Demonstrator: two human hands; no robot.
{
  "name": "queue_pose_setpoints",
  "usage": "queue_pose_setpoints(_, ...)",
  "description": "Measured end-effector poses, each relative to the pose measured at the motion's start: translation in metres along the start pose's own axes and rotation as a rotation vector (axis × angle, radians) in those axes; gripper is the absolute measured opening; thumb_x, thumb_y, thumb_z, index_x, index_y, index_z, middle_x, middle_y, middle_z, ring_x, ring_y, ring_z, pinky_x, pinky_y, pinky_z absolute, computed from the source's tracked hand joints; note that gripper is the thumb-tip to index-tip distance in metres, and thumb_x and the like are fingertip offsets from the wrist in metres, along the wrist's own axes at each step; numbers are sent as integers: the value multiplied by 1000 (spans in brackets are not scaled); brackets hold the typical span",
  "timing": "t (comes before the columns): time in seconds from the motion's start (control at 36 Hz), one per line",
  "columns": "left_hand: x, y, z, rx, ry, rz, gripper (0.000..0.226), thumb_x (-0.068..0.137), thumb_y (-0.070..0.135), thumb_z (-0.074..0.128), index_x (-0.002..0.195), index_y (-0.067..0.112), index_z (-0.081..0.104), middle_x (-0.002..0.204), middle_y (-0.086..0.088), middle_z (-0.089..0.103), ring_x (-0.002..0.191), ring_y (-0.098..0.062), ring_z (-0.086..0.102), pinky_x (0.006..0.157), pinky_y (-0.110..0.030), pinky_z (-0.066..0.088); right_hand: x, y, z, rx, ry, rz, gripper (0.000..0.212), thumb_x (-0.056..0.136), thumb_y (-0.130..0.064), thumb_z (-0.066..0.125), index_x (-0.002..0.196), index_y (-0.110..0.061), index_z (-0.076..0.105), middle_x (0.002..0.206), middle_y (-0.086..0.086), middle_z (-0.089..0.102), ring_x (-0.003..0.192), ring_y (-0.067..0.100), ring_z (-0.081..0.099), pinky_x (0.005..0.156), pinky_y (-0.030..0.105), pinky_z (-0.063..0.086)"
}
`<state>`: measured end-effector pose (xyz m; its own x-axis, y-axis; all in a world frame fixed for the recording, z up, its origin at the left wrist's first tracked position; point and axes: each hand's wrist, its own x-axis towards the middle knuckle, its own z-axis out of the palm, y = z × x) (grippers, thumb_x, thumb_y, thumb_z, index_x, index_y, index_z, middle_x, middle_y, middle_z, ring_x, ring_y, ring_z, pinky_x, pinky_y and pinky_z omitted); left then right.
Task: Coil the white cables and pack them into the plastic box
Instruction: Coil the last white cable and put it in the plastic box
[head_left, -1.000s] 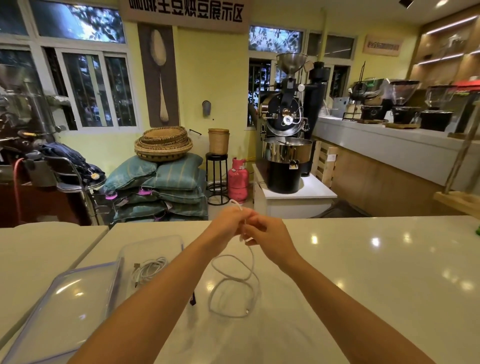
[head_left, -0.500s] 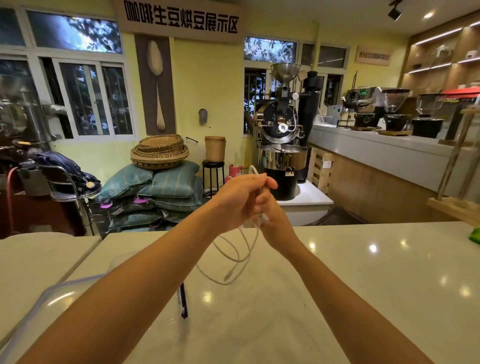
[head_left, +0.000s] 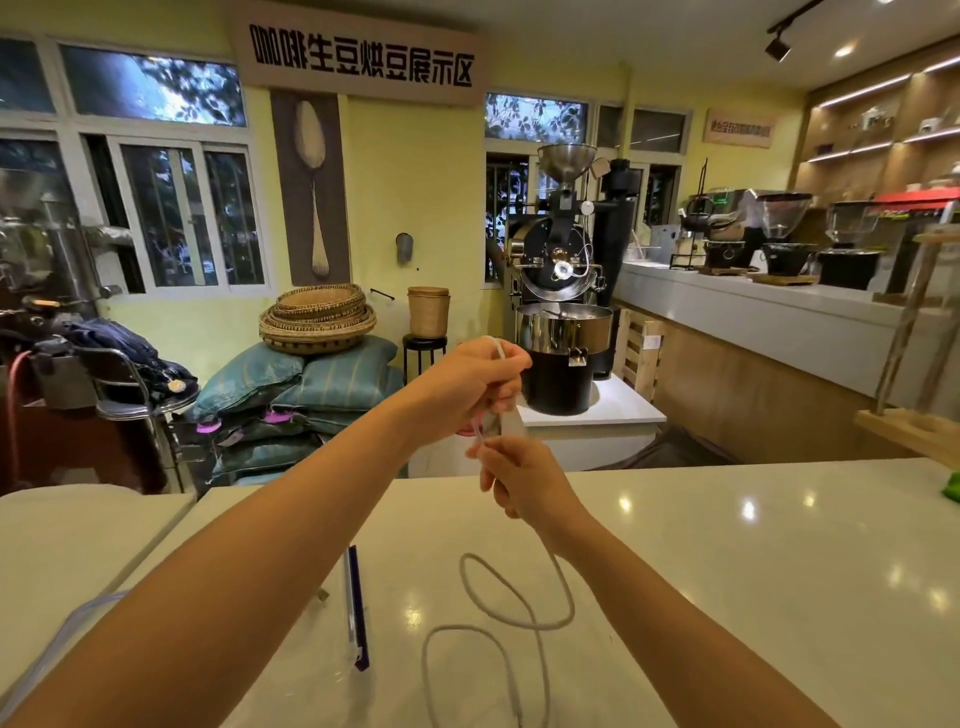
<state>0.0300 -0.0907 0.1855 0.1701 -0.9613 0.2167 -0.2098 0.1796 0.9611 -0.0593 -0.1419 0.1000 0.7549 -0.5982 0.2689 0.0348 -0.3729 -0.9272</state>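
Near edge, lower left: a corner of the clear plastic box (head_left: 67, 631) shows past the left forearm; its contents cannot be seen. Just right of the forearm a blue-edged clear strip (head_left: 356, 608) lies on the pale surface (head_left: 727, 571), its long axis running near to far. Centre: the white cable (head_left: 519, 613) lies in two loose loops on the surface, one nearer and one farther, crossing between them; one strand runs off the bottom edge, another rises up and away toward the right hand (head_left: 524, 480). The right hand hovers above the far part of the surface, fingers closed on the cable in a pinch grip. Directly above it the left hand (head_left: 475, 379) is raised, fist closed around the cable, with a short white loop showing over the knuckles and a white plug end (head_left: 511, 423) hanging just below the fist. Between the two hands the cable runs roughly vertical. Beyond the surface: stacked sacks (head_left: 311, 384) topped with woven baskets (head_left: 318, 317), and a coffee roaster (head_left: 563, 291).
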Motion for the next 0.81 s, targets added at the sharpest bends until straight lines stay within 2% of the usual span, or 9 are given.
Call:
queue_pose_setpoints(0.17,10,-11,-7,204,111,22,27,99,20,32,76,16,46,53,2,48,47,-8,46,60,-24,39,-8,-15,-14,-190,-98,66,27,96,-17,41,107,-1,59,62,-2,51,50,7,38,38,8,30)
queue_pose_setpoints(0.25,14,-16,-3,220,162,61,32,99,22,31,72,16,46,58,-2,51,54,-14,48,74,-37,44,-9,-22,-20,-281,-121,93,29,96,-17,40,110,3,57,61,-3,50,50,6,38,40,6,31)
queue_pose_setpoints(0.33,18,-16,4,236,174,118,41,100,22,30,65,14,50,59,-3,55,60,-16,50,69,-30,42,-9,-28,-24,-350,-144,127,28,97,-15,38,115,-4,57,62,-3,50,52,4,40,44,8,33)
queue_pose_setpoints(0.39,20,-16,7,266,188,137,46,100,24,29,60,14,52,61,-4,55,63,-17,51,76,-34,43,-9,-30,-27,-390,-159,132,28,97,-14,38,116,-6,56,62,-4,51,53,4,41,50,12,31)
queue_pose_setpoints(0.5,23,-18,8,323,222,182,48,100,23,29,58,14,50,54,-3,52,51,-8,50,79,-40,45,-9,-32,-30,-477,-205,142,28,96,-13,38,121,-9,51,63,-5,52,54,4,43,54,14,31)
queue_pose_setpoints(0.58,24,-20,10,367,245,223,46,100,22,29,57,15,47,50,-1,44,38,0,44,67,-31,47,-7,-35,-30,-515,-235,165,29,96,-13,39,122,-9,50,65,-4,52,57,4,44,56,14,33)
queue_pose_setpoints(0.67,23,-25,12,554,217,214,43,99,23,29,59,20,43,58,4,42,51,-3,40,54,-11,35,-7,-39,-33,-558,-264,162,29,96,-14,40,121,-7,51,66,-5,51,58,5,44,56,14,33)
queue_pose_setpoints(0.75,21,-31,12,735,138,142,38,99,23,29,62,25,37,65,7,40,59,-1,37,58,-13,31,-6,-45,-37,-626,-293,146,26,95,-13,41,116,-5,54,66,-6,51,57,4,43,55,15,32)
queue_pose_setpoints(0.81,20,-35,11,804,86,76,35,100,22,29,66,21,39,65,4,40,59,-4,36,68,-17,27,-4,-48,-42,-677,-306,143,25,94,-13,42,111,-3,58,64,-6,52,57,4,44,56,17,34)
